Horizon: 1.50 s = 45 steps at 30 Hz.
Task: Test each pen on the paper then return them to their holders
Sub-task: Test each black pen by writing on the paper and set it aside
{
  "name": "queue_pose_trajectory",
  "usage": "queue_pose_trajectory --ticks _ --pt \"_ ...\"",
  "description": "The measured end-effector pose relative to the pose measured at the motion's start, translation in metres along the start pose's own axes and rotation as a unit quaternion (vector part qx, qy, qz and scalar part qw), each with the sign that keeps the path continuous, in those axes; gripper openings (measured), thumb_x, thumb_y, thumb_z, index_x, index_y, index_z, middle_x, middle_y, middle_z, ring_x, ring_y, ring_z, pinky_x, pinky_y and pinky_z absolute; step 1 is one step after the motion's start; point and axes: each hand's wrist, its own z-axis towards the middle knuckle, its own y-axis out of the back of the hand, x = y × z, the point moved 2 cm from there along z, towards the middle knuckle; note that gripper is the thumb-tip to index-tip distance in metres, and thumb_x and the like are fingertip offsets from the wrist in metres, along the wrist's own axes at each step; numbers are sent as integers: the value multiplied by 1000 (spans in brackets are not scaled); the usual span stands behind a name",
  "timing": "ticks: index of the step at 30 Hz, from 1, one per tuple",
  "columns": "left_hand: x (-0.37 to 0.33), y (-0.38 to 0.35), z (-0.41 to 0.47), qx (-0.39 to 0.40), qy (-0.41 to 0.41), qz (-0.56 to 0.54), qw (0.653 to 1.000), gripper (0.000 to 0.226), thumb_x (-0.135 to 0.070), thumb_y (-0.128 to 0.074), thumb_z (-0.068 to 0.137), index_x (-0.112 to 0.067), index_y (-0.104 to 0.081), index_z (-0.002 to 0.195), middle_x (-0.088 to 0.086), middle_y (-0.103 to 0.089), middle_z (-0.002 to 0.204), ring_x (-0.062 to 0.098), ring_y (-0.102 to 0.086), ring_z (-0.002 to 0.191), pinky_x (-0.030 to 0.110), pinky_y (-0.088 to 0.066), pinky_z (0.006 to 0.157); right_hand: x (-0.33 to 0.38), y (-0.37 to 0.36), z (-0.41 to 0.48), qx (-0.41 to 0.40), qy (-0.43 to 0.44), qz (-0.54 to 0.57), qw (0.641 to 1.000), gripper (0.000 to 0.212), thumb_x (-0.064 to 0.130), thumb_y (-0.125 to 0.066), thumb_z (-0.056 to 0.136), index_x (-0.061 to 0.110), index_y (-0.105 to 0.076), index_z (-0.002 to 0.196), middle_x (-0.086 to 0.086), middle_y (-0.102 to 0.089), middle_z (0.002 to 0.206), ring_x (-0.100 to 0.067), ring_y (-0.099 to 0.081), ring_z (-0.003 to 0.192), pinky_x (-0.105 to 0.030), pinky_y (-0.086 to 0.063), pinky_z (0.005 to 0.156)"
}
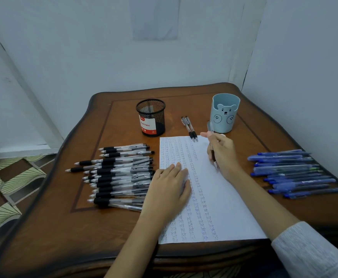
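The left hand [169, 185] lies flat, fingers straight, on the paper [220, 197] at table centre. The right hand [223, 155] grips a pen [213, 151] over the sheet's 1 o'clock area. Black pens [120, 173] lie at 9 o'clock, blue pens [292, 173] at 3.

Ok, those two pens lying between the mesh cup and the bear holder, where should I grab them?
Pinch the two pens together by their clear barrels, coming from above. They lie side by side, flat, black ends on the paper's top edge, barrels clear of the mesh cup and bear holder. The left hand, flat on the paper, is free; the right hand holds a pen.
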Motion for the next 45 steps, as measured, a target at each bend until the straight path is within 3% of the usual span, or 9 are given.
queue_pose_trajectory --ticks 6,13,18,23,27,31,38,42,45 --pt "0 -1 0 2 2 -3 1000 40 -35 -38 90 -19 -70 108 0 -68 116 12 -63 107 30 -51 86 2 -1 -2 -19 -18 -28 999 26 29 -60 95 14 -50 113 -6 -62 55 -8 -43 35 -19 -36 38" --pt "0 -3 1 2 2 1 1000 39 -36 -38 89 -20 -70 107 -2 -69 115 11 -64 106 29 -51 86 3 0 14 -38 5 -97 995 23 19 -66 91 1 -70 103 -15 -63 58 -6 -34 27 -16 -29 33" --pt "1 -5 1 -1 0 -2 1000 38 -36 -39 89 -21 -70 107 -3 -68 116 11 -63 108 29 -51 87 8 -4 46 -66 44 -199 977 18 18 -70 87 3 -75 96 -5 -65 69 -3 -49 55 -3 -37 51" --pt "3 -6 2 3 2 -8 1000 37 -37 -41 89 -22 -69 108 -3 -67 118 10 -62 109 31 -50 89 3 -20 78 -56 68 -301 950 25 21 -69 88 -3 -74 84 -17 -69 71 -27 -62 65 -36 -52 65" --pt "4 -9 1 7 3 -13 1000 37 -38 -41 89 -23 -68 110 -4 -67 119 10 -61 111 32 -50 92 -6 -34 99 -33 55 -332 941 31 25 -69 88 -5 -72 79 -22 -66 68 -23 -51 56 -31 -42 57" --pt "4 -9 1 13 7 -8 1000 38 -39 -41 88 -25 -70 109 -6 -68 117 8 -62 110 31 -50 92 -9 -43 111 -34 41 -336 940 29 26 -67 90 -2 -73 84 -16 -67 69 -28 -62 64 -41 -54 65" --pt "3 -9 0 22 9 -4 1000 39 -41 -40 88 -26 -69 110 -7 -67 119 7 -62 111 31 -50 93 -8 -43 112 -6 8 -346 938 34 26 -65 91 -4 -70 78 -10 -55 57 -22 -53 54 -42 -55 66" --pt "3 -8 0 28 12 -5 1000 38 -40 -41 89 -26 -69 111 -6 -67 119 8 -61 111 30 -49 93 -2 -44 104 32 -9 -317 948 25 15 -67 89 -10 -69 93 -24 -65 76 -30 -58 62 -49 -57 70" --pt "2 -7 0 31 12 -9 999 39 -39 -41 89 -25 -69 111 -5 -67 119 8 -61 111 30 -49 93 2 -49 99 46 -19 -307 950 21 12 -64 91 -7 -70 97 -17 -67 83 -21 -58 65 -40 -54 74"
